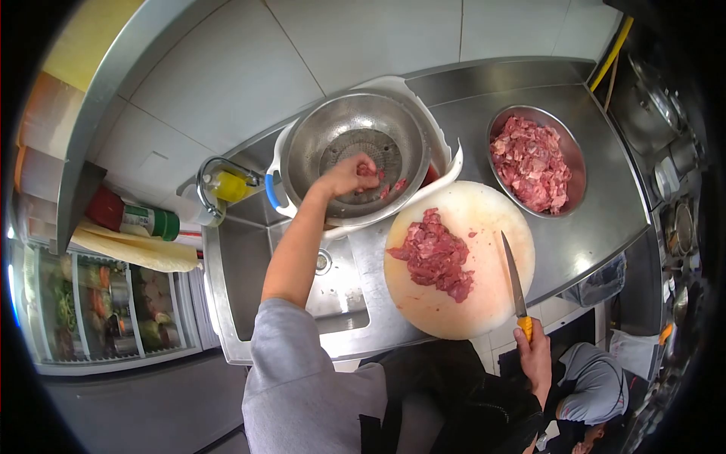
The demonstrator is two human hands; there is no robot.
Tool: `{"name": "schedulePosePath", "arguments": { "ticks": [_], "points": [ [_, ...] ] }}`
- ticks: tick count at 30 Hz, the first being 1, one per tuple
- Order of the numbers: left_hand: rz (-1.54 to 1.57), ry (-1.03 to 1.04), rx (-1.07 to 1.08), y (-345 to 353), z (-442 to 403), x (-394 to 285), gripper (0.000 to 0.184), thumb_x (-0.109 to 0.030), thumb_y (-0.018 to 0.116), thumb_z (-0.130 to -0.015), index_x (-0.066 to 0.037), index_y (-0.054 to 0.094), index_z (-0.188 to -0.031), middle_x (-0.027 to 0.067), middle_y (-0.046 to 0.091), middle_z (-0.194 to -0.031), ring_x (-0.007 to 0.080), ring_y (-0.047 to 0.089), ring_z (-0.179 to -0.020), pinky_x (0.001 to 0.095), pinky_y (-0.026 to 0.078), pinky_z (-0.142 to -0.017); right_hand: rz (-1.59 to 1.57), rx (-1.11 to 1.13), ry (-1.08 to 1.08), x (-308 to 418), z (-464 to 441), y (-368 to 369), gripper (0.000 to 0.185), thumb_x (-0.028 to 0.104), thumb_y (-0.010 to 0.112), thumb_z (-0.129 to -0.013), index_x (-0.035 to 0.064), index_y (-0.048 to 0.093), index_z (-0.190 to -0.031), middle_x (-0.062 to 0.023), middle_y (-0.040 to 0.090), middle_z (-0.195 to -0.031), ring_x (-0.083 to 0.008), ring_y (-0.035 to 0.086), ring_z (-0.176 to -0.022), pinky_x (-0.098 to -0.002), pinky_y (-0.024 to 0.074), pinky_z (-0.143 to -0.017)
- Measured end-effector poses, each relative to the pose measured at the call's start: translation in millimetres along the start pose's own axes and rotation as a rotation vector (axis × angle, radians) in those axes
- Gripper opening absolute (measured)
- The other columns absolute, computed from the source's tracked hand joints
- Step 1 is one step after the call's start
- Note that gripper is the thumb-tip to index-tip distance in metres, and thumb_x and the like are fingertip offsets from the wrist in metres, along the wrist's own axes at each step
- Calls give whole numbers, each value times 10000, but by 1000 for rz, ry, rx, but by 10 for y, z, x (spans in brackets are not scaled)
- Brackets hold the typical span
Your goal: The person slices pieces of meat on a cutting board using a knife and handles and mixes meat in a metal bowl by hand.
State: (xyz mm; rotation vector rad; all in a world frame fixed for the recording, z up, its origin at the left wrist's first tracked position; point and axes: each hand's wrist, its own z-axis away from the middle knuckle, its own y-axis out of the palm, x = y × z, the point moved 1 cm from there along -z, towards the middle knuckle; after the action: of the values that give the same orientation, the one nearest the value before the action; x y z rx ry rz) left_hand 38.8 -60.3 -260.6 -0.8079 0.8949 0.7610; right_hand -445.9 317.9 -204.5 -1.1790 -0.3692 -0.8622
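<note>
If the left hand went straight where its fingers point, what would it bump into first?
The left hand would probably meet the little meat bits first, then the metal bowl's side. It might pass over the bits; its height is unclear.

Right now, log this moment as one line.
left hand: in round bowl, at meat pieces | right hand: holding knife, blade over board | board: meat pile | oval bowl: more meat

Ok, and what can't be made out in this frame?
Head view throughout:
Whether the left hand grips a meat piece: its own fingers hide it.
Inside of the white tub: mostly hidden by the metal bowl.
Butt of the knife: covered by the right hand.
Wording on the green-ended jar: too small.
Far-right cookware: blurred, darkened near the edge.
</note>
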Motion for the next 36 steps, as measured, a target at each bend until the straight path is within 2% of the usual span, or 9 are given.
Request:
{"name": "schedulePosePath", "arguments": {
  "ticks": [6, 12, 19, 23, 26, 29, 31, 34, 36],
  "points": [
    [-697, 334, -72, 398, -139, 234, 294, -185, 845, -854, -73, 724, -1097, 169, 712, -1094, 391, 699, -987, 474, 566, -924, 4, -15, -7, -104, 4, 13, 364, 329, 677, -1071, 17, 625, -1252, -257, 665, -797, -471, 670, -739, -474, 526, -682],
    [-727, 268, -414, 411, -258, 157, 174, -164, 757, -935, -57, 714, -1066, 204, 696, -1070, 380, 689, -1057, 466, 553, -924, -14, -21, -6, -11, 13, 27, 367, 326, 680, -1069, 14, 618, -1253, -270, 671, -813, -482, 675, -757, -470, 534, -693],
    [-519, 505, -171, 632, -280, 47, 152, -171, 763, -931, -58, 686, -996, 200, 710, -1080, 436, 695, -989, 517, 554, -878, -35, 12, 3, -107, -74, 86, 361, 309, 691, -1059, 9, 615, -1246, -271, 687, -838, -505, 684, -795, -475, 536, -701],
    [-912, 425, -184, 566, -322, 121, 172, -213, 769, -909, -77, 678, -960, 200, 730, -961, 433, 713, -904, 532, 556, -805, -18, -33, -39, -127, -30, 87, 379, 317, 695, -1056, 24, 613, -1282, -285, 709, -895, -514, 699, -852, -516, 547, -725],
    [-215, -1, 0, 477, -332, 80, 117, 4, 742, -947, -55, 662, -1009, 25, 740, -898, 90, 682, -832, 289, 573, -710, 16, -66, -45, -130, 2, 35, 406, 339, 701, -1050, 39, 612, -1308, -293, 718, -927, -510, 711, -882, -536, 550, -736],
    [-31, 60, -7, 531, -262, -56, 113, -1, 719, -975, -65, 658, -1047, 22, 727, -935, 82, 663, -842, 269, 568, -708, 19, -47, -15, -193, 7, 65, 439, 370, 707, -1045, 38, 608, -1315, -282, 728, -928, -505, 720, -887, -528, 553, -737],
    [14, 91, 34, 610, -328, -30, 118, -2, 711, -972, -56, 655, -1060, 47, 724, -956, 133, 671, -825, 310, 569, -707, -33, -38, -9, -167, 14, 40, 437, 363, 708, -1044, 35, 604, -1313, -276, 729, -921, -507, 718, -888, -537, 552, -744],
    [-711, 660, -114, 670, -361, -57, 201, 16, 711, -917, -41, 649, -1100, 132, 687, -928, 271, 686, -823, 394, 563, -756, 10, -78, -75, -167, -2, 85, 408, 340, 697, -1051, 40, 604, -1312, -281, 727, -926, -510, 715, -898, -549, 552, -752],
    [-737, 562, -59, 603, -378, -3, 189, 24, 719, -890, -41, 649, -1053, 151, 707, -945, 319, 704, -833, 419, 571, -756, 40, -85, -59, -144, -24, 108, 394, 328, 692, -1055, 43, 604, -1312, -282, 729, -935, -512, 714, -908, -551, 554, -760]
  ]
}}
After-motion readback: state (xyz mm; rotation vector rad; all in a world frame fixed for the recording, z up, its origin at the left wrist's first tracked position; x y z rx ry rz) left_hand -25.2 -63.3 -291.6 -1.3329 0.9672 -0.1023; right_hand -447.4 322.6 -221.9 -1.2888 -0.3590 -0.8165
